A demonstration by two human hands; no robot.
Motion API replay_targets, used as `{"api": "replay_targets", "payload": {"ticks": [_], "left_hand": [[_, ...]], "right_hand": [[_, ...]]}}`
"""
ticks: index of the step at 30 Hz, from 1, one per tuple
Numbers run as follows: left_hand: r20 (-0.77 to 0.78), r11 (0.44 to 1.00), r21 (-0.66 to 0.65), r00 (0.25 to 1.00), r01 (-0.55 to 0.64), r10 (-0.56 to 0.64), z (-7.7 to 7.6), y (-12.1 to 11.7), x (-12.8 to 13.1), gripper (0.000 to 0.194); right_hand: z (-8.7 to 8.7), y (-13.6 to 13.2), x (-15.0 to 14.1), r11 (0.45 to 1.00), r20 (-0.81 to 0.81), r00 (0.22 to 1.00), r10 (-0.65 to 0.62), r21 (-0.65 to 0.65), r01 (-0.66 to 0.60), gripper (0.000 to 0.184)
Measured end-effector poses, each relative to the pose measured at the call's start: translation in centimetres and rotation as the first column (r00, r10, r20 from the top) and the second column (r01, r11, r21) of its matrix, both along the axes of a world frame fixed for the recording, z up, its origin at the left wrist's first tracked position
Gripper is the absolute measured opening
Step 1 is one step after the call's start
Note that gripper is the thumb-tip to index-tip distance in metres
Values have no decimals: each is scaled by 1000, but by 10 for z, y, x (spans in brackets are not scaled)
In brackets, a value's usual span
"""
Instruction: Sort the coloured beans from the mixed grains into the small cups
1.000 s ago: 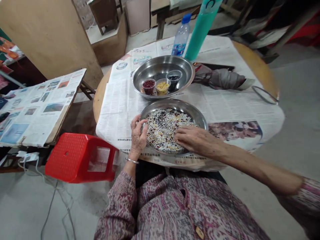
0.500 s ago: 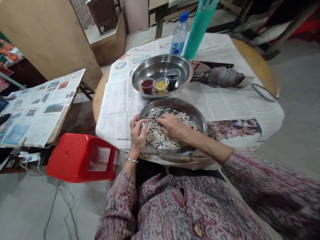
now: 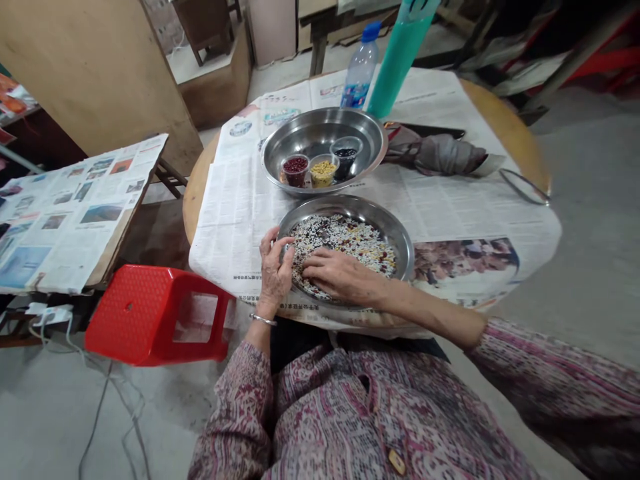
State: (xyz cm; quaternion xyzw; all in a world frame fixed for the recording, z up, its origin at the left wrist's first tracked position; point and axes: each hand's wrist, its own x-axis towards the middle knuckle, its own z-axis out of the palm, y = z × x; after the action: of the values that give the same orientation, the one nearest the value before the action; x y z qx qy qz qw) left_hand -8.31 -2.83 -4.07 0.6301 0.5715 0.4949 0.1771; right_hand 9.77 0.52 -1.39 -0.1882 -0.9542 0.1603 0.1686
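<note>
A steel plate [image 3: 400, 230] full of mixed white, red, yellow and dark grains [image 3: 360, 239] lies on the newspaper-covered round table in front of me. My left hand [image 3: 274, 270] grips the plate's left rim, fingers curled over the edge. My right hand [image 3: 337, 273] lies flat on the grains at the plate's near left, fingers stretched toward the left hand. Behind it a second steel plate [image 3: 310, 133] holds three small cups: red beans [image 3: 295, 167], yellow grains [image 3: 323, 171] and black beans [image 3: 346, 155].
A water bottle [image 3: 359, 70] and a green bottle [image 3: 397, 60] stand at the table's back. A folded grey umbrella [image 3: 435, 155] lies at the right. A red plastic stool [image 3: 150, 313] and a newspaper-covered board [image 3: 70, 207] are on the left.
My right hand swept across the grains from the plate's right side to the upper middle, then drew back to the near left. The left hand stayed on the rim.
</note>
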Motion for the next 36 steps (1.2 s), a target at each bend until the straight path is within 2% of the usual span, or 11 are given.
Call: {"api": "replay_targets", "payload": {"ticks": [3, 5, 8, 10, 15, 18, 22, 26, 29, 33, 36], "left_hand": [[-1, 1000, 4, 1000, 8, -8, 0, 0, -1, 20], [2, 1000, 8, 1000, 13, -13, 0, 0, -1, 19], [11, 1000, 10, 1000, 17, -17, 0, 0, -2, 18], [10, 1000, 10, 1000, 18, -18, 0, 0, -2, 18], [5, 999, 31, 1000, 16, -16, -2, 1, -2, 18], [6, 999, 32, 1000, 19, -20, -2, 1, -2, 18], [-2, 1000, 23, 1000, 20, -20, -2, 1, -2, 19], [-15, 1000, 19, 1000, 14, -14, -2, 1, -2, 19], [-16, 1000, 24, 1000, 14, -14, -2, 1, -3, 19], [-17, 1000, 26, 1000, 18, -17, -3, 1, -3, 18], [-19, 1000, 16, 1000, 18, -17, -3, 1, -3, 17]], "right_hand": [[-2, 20, 6, 984, 31, 988, -152, 97, 149, 29], [-4, 36, 14, 949, 32, 957, -290, 138, 283, 31], [-6, 53, 29, 889, -1, 898, -440, 135, 436, 33], [-8, 58, 37, 875, -12, 880, -476, 101, 474, 33], [-11, 41, 28, 924, 42, 925, -378, 75, 375, 35], [-11, 27, 12, 951, 42, 951, -307, 40, 305, 26], [-9, 25, -4, 955, 18, 965, -262, -142, 262, 22], [-5, 40, -17, 928, -51, 966, -252, -297, 227, 22], [-2, 55, -27, 956, -86, 967, -241, -194, 221, 24], [1, 67, -25, 983, -17, 983, -182, -15, 182, 21], [0, 70, -10, 984, 57, 983, -175, 6, 175, 20]]}}
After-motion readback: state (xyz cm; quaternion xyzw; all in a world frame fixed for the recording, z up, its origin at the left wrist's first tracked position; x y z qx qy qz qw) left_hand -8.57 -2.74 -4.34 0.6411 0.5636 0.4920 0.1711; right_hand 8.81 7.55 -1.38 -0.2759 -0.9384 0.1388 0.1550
